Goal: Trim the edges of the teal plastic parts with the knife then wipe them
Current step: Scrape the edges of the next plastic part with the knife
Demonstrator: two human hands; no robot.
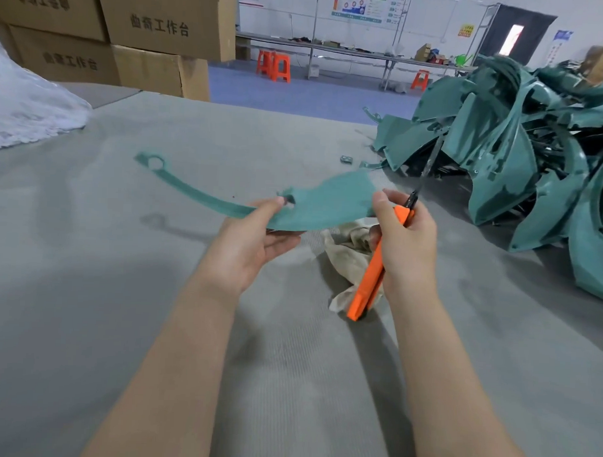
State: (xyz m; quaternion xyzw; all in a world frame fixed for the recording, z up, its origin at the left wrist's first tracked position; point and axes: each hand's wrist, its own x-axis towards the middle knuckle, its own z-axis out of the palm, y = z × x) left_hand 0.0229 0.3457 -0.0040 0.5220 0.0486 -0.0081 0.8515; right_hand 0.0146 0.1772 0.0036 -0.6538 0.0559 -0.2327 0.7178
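A flat teal plastic part (321, 201) with a long curved arm ending in a ring is held above the grey table. My left hand (258, 240) pinches it at its near edge, thumb on top and fingers below. My right hand (407, 239) grips an orange-handled knife (370, 275), whose dark blade points up and away past the part's right edge. The thumb of that hand touches the part's right side. A crumpled beige cloth (347, 250) lies on the table under both hands.
A big heap of teal plastic parts (521, 150) fills the right side of the grey table (153, 325). Stacked cardboard boxes (129, 34) and white plastic wrap (27, 109) sit at the far left. Orange stools (275, 66) stand beyond, and a small metal piece (347, 159) lies near the heap.
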